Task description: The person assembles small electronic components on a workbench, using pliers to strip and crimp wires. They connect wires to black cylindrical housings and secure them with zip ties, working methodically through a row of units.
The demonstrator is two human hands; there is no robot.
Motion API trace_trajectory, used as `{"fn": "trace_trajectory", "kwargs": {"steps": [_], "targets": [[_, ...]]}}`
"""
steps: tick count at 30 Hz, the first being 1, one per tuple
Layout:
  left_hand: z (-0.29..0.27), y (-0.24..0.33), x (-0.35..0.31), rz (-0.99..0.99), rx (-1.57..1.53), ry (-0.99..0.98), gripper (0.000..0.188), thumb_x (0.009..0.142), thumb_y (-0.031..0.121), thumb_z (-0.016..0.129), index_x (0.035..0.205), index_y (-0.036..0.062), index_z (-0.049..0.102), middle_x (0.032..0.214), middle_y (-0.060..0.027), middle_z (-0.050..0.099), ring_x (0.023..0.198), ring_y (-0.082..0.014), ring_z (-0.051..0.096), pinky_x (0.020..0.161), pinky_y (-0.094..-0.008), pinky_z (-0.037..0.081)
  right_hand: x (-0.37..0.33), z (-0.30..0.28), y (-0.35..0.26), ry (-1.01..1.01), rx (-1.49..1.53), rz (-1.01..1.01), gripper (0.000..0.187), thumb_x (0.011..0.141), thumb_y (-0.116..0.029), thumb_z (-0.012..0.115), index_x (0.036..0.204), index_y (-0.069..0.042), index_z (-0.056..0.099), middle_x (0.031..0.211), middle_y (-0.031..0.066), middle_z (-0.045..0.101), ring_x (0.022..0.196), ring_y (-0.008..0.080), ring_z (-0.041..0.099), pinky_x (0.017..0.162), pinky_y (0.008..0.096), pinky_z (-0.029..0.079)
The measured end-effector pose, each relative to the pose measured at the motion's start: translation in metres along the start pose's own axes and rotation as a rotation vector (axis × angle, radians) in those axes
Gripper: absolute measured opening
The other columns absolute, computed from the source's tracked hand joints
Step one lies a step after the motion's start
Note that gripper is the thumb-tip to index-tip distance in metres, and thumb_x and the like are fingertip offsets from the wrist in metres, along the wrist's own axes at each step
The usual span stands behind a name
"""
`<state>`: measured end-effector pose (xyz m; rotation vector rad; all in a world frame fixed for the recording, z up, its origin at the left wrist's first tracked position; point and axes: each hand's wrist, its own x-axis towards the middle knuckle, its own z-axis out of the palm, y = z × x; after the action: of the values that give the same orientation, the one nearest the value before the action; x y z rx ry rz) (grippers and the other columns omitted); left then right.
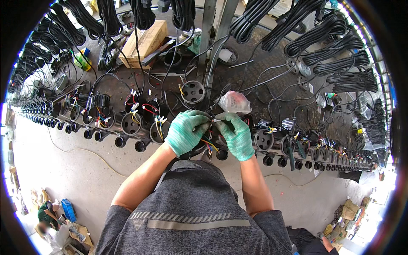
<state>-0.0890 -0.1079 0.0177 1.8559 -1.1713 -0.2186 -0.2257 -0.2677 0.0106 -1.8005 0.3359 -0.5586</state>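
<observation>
Green-and-white knit gloves cover both my hands, which meet over the middle of a row of black round housings. My left hand [184,133] is closed in a pinch at a dark wire end. Facing it, my right hand [238,138] pinches a small white wire connector [215,120] between thumb and fingers. The fingertips of the two hands nearly touch, so the exact joint is hard to see. Below them, yellow, blue and red wires [209,145] stick out of a housing partly hidden by my hands. A capped black housing [131,123] with coloured leads stands to the left.
Coiled black cables [250,21] hang along the far side, around a metal post [208,46]. On the dark bench lie a cardboard box [145,42], a clear plastic bag [234,102] and a round perforated cap [193,92]. Pliers [291,158] hang at right. Another person [49,214] is at lower left.
</observation>
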Motion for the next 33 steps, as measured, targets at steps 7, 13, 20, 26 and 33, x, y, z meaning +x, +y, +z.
{"fn": "trace_trajectory", "kwargs": {"steps": [7, 13, 20, 26, 33], "targets": [[0.000, -0.003, -0.003, 0.085, 0.092, -0.029, 0.022, 0.086, 0.004, 0.076, 0.107, 0.0031, 0.080, 0.113, -0.0155, 0.078, 0.104, -0.0369, 0.074, 0.093, -0.0445, 0.059, 0.012, -0.005, -0.017, -0.192, -0.219, -0.006, 0.009, 0.099, -0.008, 0.074, 0.104, -0.001, 0.074, 0.094, 0.0150, 0.074, 0.082, 0.0280, 0.073, 0.074, 0.0376, 0.056], [-0.001, 0.000, 0.000, 0.087, -0.019, -0.005, 0.018, 0.085, 0.005, 0.076, 0.103, 0.0019, 0.079, 0.111, -0.0163, 0.078, 0.101, -0.0390, 0.074, 0.089, -0.0460, 0.058, 0.009, -0.009, -0.012, -0.179, -0.299, -0.157, 0.020, 0.100, -0.021, 0.076, 0.104, -0.002, 0.073, 0.093, 0.0196, 0.072, 0.085, 0.0412, 0.072, 0.073, 0.0452, 0.056], [-0.003, -0.018, -0.008, -0.043, -0.258, -0.044, 0.020, 0.095, -0.008, 0.070, 0.113, -0.0057, 0.076, 0.117, -0.0148, 0.076, 0.099, -0.0210, 0.075, 0.088, -0.0305, 0.059, -0.041, -0.169, -0.003, 0.157, -0.999, 0.181, 0.059, 0.089, -0.032, 0.086, 0.136, -0.003, 0.066, 0.135, 0.0240, 0.068, 0.124, 0.0410, 0.066, 0.108, 0.0482, 0.053], [0.000, -0.021, -0.006, -0.014, -0.243, -0.062, 0.020, 0.095, -0.007, 0.071, 0.114, -0.0053, 0.077, 0.116, -0.0144, 0.076, 0.097, -0.0206, 0.075, 0.087, -0.0303, 0.059, -0.098, -0.268, 0.032, -0.086, -1.421, 0.755, 0.120, 0.071, -0.040, 0.097, 0.168, -0.012, 0.033, 0.166, 0.0242, 0.040, 0.152, 0.0444, 0.040, 0.124, 0.0514, 0.040], [-0.008, -0.013, -0.003, 0.015, -0.167, -0.053, 0.023, 0.092, -0.005, 0.070, 0.113, -0.0033, 0.078, 0.115, -0.0162, 0.078, 0.097, -0.0274, 0.077, 0.087, -0.0347, 0.060, -0.098, -0.246, 0.022, 0.100, -1.362, 0.595, 0.095, 0.075, -0.008, 0.083, 0.162, -0.017, 0.046, 0.142, 0.0238, 0.055, 0.130, 0.0448, 0.058, 0.112, 0.0513, 0.049]]}}
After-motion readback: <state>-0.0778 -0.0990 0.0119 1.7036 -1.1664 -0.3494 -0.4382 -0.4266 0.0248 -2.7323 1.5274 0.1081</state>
